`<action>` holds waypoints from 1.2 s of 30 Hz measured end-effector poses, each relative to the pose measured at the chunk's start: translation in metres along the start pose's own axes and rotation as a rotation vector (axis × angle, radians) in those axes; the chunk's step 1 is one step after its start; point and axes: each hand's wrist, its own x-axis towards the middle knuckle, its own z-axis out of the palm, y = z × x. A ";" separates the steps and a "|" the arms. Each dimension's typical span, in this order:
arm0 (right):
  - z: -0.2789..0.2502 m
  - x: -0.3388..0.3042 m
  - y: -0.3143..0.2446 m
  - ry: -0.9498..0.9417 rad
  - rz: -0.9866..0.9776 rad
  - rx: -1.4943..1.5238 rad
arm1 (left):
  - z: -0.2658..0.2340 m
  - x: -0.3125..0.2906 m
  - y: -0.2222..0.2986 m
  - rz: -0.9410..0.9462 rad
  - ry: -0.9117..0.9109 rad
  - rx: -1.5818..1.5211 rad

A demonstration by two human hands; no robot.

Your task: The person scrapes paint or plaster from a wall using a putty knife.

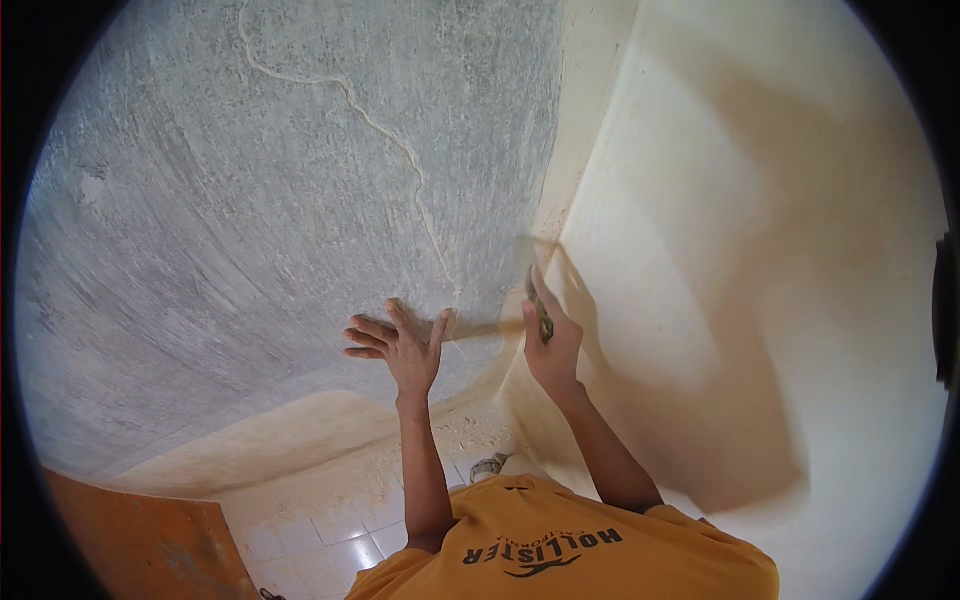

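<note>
The grey wall (pixel 250 200) fills the view from about eight o'clock round to twelve, meeting a white wall (pixel 720 200) at a corner that runs up toward one o'clock. The right hand (pixel 556 350), just off centre toward four o'clock, has its grip closed round a scraper (pixel 545 322), whose blurred blade (pixel 528 252) points to twelve; I cannot tell whether it touches. The left hand (pixel 405 350), toward eight o'clock, is spread wide, holds nothing and seems braced on the grey surface. This looks like scraping along the pale strip (pixel 585 130) beside the corner. To do it well, I would keep the blade at a low angle, work its edge under the grey coat, push in short strokes without gouging the white wall, and keep the bracing fingers out of its path.
</note>
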 end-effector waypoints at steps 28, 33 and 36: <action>-0.013 0.030 -0.033 0.031 0.057 0.098 | 0.001 -0.002 0.001 0.008 0.007 0.008; -0.001 0.015 -0.008 0.104 -0.146 0.039 | 0.002 -0.001 0.002 -0.003 -0.009 -0.001; -0.013 0.033 -0.034 0.060 -0.027 0.025 | -0.001 -0.004 0.001 0.011 -0.036 0.011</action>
